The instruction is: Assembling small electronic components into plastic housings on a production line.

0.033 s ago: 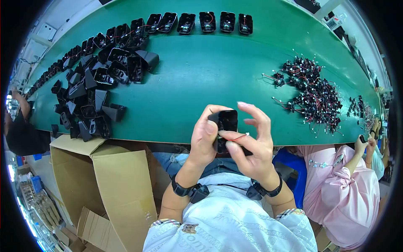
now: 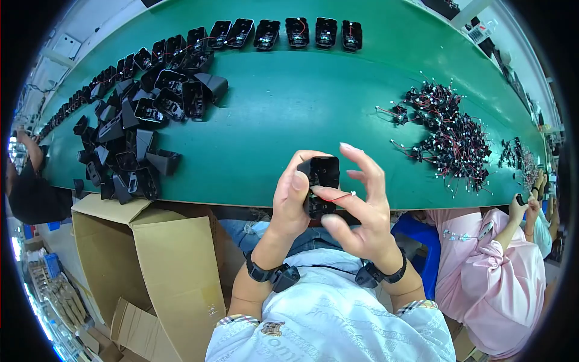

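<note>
My left hand (image 2: 291, 196) grips a black plastic housing (image 2: 326, 171), holding it above the table's near edge with the hollow side up. Its thumb lies along the housing's side. The index finger of my right hand (image 2: 368, 211) reaches into the housing's lower part; the other fingers are spread and the thumb stands a little apart. A thin red wire (image 2: 338, 198) with a small white plug (image 2: 353, 193) runs out across that index finger. What the fingertip presses inside is hidden.
On the green table (image 2: 289, 108), a heap of black housings (image 2: 129, 130) lies left. A row of open housings (image 2: 266, 34) lines the far side. Wired parts (image 2: 449, 130) pile up right. A cardboard box (image 2: 175, 271) stands lower left; a co-worker in pink (image 2: 491, 271) sits right.
My right thumb has drawn back slightly from the housing's lower edge, and my right hand has shifted a little left. The housing stays in my left hand.
</note>
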`<state>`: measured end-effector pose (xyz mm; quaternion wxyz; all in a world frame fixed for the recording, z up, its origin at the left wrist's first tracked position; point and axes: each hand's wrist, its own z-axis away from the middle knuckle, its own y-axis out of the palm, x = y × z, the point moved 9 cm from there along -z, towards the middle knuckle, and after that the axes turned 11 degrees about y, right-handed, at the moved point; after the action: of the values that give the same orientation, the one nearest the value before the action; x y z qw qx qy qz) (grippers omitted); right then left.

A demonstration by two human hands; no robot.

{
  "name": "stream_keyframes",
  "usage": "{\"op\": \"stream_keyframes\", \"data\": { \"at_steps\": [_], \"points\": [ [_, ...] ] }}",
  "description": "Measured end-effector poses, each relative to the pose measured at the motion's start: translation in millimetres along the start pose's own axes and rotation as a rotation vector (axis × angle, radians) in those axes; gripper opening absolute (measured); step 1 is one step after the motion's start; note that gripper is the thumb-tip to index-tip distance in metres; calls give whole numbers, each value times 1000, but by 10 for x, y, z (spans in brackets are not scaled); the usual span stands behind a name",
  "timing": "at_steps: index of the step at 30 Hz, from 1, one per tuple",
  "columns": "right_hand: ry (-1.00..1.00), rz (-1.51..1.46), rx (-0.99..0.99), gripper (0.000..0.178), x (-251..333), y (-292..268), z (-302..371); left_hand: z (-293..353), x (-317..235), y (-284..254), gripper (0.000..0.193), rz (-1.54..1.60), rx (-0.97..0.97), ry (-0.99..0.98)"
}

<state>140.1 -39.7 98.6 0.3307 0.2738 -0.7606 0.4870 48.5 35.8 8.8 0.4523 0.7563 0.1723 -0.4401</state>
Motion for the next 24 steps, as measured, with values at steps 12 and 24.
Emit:
{"op": "stream_keyframes", "data": {
  "at_steps": [12, 24],
  "points": [
    [-170, 470, 22, 33, -565, -576, -1169, -519, -839, -400, 38, -955, -33, 354],
    [90, 536, -48, 34, -2059, -897, -2487, -824, -1235, -1178, 67, -1837, -245, 537]
  ]
}}
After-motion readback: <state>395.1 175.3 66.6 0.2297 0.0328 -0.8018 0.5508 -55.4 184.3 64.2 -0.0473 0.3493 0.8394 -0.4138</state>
